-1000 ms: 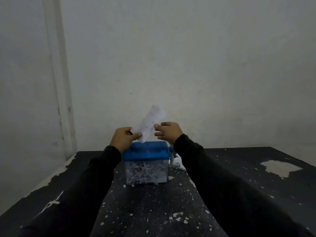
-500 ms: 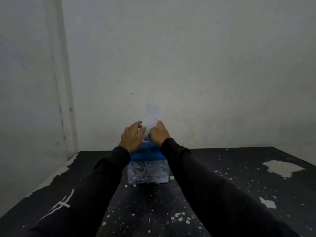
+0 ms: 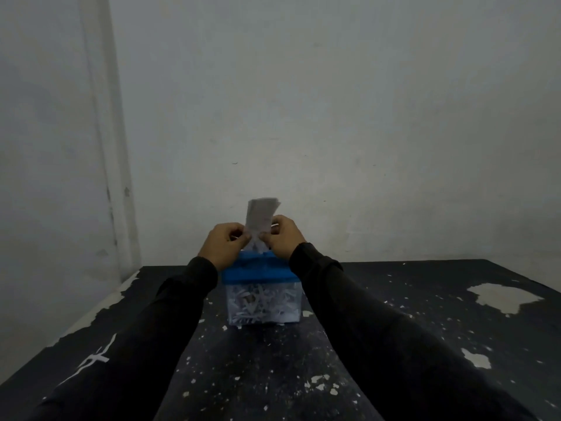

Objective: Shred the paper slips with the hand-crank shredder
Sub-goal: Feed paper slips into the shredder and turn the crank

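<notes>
Black chipped table (image 3: pixel 394 299), seemingly grey wall (image 3: pixel 334 101)

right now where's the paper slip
Head view, centre: the slip stands upright above the shredder's blue top, pinched between left hand and right hand.

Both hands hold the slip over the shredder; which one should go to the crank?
Probably the right hand: no crank shows on the shredder, so it likely sits hidden behind the right forearm; the left hand keeps the paper slip.

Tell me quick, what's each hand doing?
Left hand: pinching the paper slip.
Right hand: pinching the same slip above the shredder.
</notes>
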